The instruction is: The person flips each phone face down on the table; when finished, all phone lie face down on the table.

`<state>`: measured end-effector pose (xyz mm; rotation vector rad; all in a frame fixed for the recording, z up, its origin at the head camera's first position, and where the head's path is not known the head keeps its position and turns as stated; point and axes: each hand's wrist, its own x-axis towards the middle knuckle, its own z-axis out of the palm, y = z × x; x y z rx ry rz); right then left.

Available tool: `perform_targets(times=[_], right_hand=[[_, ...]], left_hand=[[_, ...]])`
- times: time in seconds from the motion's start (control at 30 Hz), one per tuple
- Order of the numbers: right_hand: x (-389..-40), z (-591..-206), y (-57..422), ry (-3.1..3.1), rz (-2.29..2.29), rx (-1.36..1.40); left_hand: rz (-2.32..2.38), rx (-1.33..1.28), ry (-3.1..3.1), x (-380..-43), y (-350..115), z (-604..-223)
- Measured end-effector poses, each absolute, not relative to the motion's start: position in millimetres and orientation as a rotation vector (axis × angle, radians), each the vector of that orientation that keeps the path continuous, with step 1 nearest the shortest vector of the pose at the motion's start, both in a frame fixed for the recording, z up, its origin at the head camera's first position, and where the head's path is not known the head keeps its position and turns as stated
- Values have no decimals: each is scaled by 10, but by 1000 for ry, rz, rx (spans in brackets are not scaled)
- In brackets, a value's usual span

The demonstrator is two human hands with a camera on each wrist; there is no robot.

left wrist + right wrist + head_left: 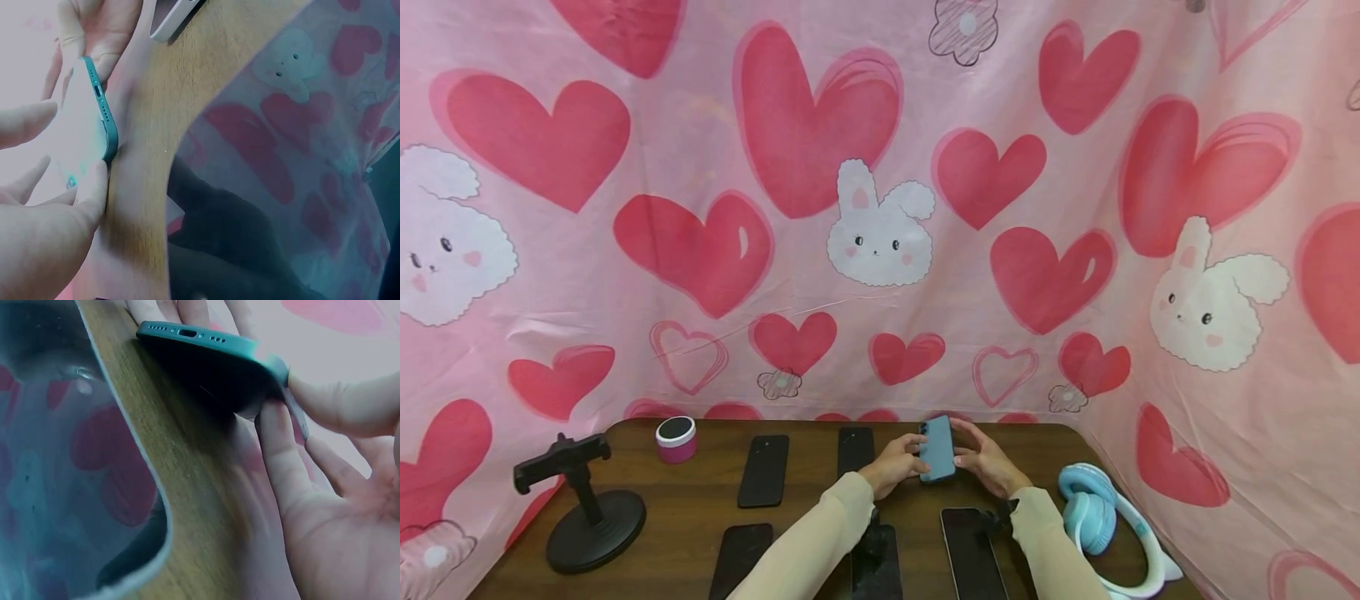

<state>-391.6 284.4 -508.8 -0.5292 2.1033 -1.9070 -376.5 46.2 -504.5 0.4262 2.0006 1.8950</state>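
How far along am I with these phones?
Five phones lie on the table in two rows, so they look done. The left hand and right hand hold the blue phone, its dark underside showing. Probably remaining: setting it flat at the back row's right end.

On the brown wooden table (696, 500) I have a light-blue rectangular phone (937, 450) between the person's left hand (891, 467) and right hand (991, 465), near the far edge. Left of it I see a black rectangular phone (853, 448), and farther left another black rectangular phone (763, 472). Nearer my head camera, three dark rectangular phones (973, 554) form a row. The round pink-and-white jar (677, 444) stands back left, behind the black round-based stand (602, 537). Blue-and-white headphones (1093, 525) lie far right.
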Motion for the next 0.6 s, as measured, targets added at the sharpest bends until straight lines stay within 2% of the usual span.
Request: perform_targets(times=[0.4,0.6], right_hand=[[-3927,-5119,2936,2189,-1855,-494],[-3899,-5062,2835,2269,-1782,-424]], left_hand=[[1893,414,1999,-3716,522,-4995],[1874,394,2017,-3732,509,-4998]])
